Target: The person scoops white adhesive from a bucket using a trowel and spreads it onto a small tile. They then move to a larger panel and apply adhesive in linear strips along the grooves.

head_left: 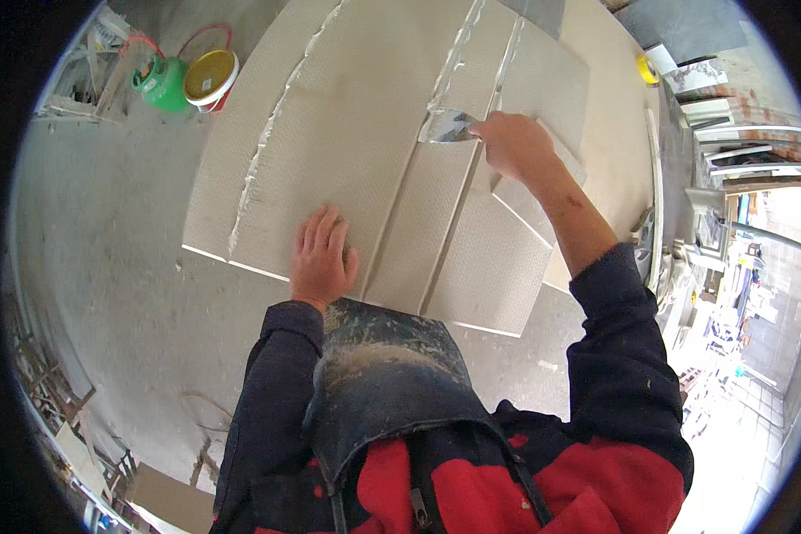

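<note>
My right hand (pixel 513 151) grips a putty knife (pixel 450 126), its wide metal blade lying against a large beige textured panel (pixel 329 133). The blade sits across a long groove (pixel 392 222), with a second groove (pixel 454 231) close to its right. Beyond the knife, white paste (pixel 458 44) fills the far stretch of the groove. Another line of white paste (pixel 280 107) runs down the panel's left part. Flat on the panel's near edge rests my left hand (pixel 323 255), fingers slightly spread, holding nothing.
A smaller offcut board (pixel 529 209) lies on the panel, partly under my right forearm. On the floor at the far left stand a green gas cylinder (pixel 163 84) and a lidded bucket (pixel 211 76). Yellow tape (pixel 647 69) is at the far right, near stacked boards (pixel 712 116).
</note>
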Action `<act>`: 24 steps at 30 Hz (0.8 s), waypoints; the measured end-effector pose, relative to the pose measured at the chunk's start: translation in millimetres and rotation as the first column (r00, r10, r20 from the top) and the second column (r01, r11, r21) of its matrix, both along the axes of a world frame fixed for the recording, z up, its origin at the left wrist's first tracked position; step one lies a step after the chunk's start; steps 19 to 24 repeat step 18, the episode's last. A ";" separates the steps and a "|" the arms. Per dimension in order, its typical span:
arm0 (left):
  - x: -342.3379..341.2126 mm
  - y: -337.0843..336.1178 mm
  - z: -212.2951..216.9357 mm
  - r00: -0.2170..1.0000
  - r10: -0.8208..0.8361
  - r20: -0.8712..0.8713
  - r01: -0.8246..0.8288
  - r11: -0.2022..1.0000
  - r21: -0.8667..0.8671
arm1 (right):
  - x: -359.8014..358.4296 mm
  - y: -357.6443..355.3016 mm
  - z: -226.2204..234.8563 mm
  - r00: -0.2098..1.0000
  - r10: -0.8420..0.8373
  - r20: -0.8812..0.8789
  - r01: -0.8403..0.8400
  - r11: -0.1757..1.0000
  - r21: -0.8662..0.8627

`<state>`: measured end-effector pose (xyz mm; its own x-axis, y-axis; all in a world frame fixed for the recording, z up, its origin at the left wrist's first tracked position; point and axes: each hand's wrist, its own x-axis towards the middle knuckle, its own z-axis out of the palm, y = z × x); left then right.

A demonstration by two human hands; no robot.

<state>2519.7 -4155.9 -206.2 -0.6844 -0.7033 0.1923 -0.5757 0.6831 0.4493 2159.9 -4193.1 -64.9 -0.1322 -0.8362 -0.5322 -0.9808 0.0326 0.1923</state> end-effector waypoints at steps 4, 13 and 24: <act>0.1 1.3 -1.6 0.999 -0.005 -0.041 0.005 1.000 0.017 | 9.6 30.6 0.0 0.985 0.037 0.170 -0.020 0.995 -0.100; 1.6 1.7 -2.4 1.000 -0.008 -0.025 0.008 1.000 -0.012 | 31.3 50.8 -15.1 0.996 0.022 0.087 -0.016 0.998 -0.060; -0.4 6.1 -5.3 0.999 -0.002 -0.054 0.004 1.000 0.029 | 40.7 65.4 18.3 0.994 -0.016 0.110 0.018 1.000 -0.019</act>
